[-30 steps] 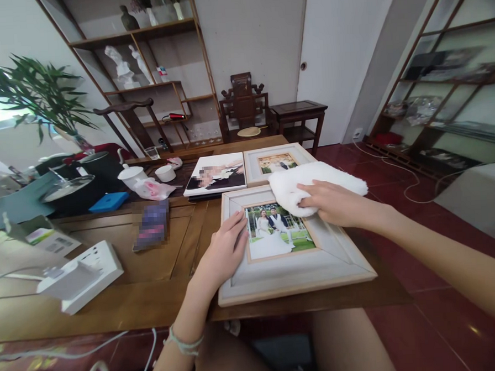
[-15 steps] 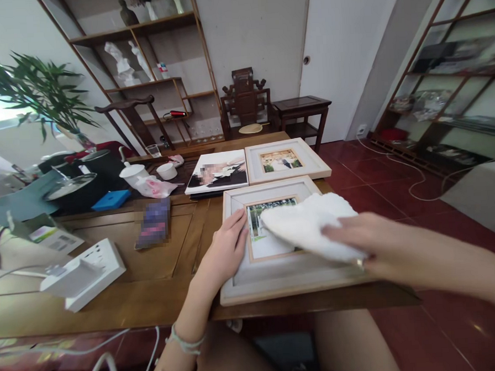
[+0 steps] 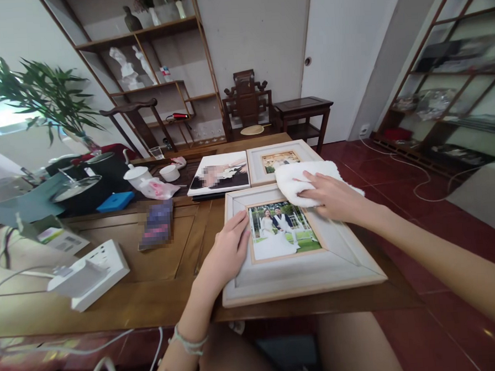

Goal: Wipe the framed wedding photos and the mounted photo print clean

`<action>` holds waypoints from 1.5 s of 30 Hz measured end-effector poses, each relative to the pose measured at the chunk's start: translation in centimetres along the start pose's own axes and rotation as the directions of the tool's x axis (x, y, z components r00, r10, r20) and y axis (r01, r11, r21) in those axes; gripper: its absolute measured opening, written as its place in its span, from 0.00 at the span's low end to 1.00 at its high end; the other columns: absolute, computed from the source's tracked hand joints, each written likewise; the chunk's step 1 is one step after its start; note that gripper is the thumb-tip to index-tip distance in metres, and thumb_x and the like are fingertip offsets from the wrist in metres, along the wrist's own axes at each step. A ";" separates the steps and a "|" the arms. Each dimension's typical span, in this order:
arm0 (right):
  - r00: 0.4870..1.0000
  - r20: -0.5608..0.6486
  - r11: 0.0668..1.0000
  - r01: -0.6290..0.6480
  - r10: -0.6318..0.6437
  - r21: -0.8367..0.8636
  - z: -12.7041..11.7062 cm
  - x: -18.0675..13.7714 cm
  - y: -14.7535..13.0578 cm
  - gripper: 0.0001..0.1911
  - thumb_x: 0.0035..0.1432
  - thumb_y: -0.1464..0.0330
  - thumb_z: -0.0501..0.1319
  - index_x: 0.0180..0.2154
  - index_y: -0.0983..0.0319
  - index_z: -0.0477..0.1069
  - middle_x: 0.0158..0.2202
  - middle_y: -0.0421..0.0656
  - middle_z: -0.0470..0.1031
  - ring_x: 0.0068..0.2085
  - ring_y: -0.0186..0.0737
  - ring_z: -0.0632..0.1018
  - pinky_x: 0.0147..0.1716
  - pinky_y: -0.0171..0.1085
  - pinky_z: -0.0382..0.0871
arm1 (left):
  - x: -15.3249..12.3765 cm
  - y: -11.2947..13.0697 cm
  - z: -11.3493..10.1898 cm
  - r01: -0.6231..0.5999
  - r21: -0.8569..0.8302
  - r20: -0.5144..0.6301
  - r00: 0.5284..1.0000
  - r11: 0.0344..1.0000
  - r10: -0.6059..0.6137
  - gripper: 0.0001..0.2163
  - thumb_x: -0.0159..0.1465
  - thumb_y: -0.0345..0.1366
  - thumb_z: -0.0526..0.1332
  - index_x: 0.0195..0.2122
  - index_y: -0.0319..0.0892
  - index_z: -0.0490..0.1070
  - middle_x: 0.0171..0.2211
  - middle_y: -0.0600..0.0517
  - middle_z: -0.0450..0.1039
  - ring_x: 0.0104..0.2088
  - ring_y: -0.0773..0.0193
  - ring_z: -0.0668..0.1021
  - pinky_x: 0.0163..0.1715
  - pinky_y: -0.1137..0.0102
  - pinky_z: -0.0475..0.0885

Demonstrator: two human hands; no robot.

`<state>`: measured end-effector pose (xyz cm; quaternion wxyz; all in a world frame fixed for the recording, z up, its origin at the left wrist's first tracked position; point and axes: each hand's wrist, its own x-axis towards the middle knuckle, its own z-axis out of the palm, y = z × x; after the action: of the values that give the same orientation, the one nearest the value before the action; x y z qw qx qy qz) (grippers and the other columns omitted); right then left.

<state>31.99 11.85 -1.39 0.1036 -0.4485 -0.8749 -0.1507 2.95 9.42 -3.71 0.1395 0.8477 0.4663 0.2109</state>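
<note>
A white picture frame point(image 3: 269, 278) with pale wood edging lies flat on the table, its photo point(image 3: 281, 231) showing two people in wedding clothes. Over its left side rests my left hand point(image 3: 230, 247), fingers stretched out and lying flat on the border. My right hand point(image 3: 331, 197) grips a fluffy white cloth point(image 3: 291, 183), which covers part of the frame's far right border. The cloth also hides the near part of a second framed picture point(image 3: 255, 166) just behind. Left of that second frame is a white-edged photo panel point(image 3: 205, 165), stacked on something dark.
On the wooden table point(image 3: 187, 233), to the left, are a white power strip point(image 3: 106, 270), an opened small box point(image 3: 57, 237), a blurred-out purple item point(image 3: 156, 223), a blue box point(image 3: 115, 201), a white teapot point(image 3: 139, 173) and a black pot point(image 3: 79, 189). Red tiled floor point(image 3: 432, 225) lies right.
My right hand has moved the cloth away from me, from across the photo to the frame's far border, uncovering the photo. My left hand stays on the left border.
</note>
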 end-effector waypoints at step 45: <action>0.934 0.322 0.950 0.052 -0.155 0.307 -7.6 -4.7 -8.6 0.29 0.45 0.81 0.50 0.48 0.57 0.70 0.44 0.48 0.75 0.44 0.50 0.75 0.42 0.46 0.70 | 0.2 -0.3 0.2 0.029 0.051 0.034 0.999 0.998 -0.031 0.21 0.69 0.35 0.44 0.61 0.33 0.58 0.63 0.40 0.56 0.63 0.54 0.60 0.61 0.55 0.58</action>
<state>28.02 0.81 2.73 0.0071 -0.4001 -0.9147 0.0558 2.91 9.71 -3.97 0.1294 0.8474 0.4817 0.1822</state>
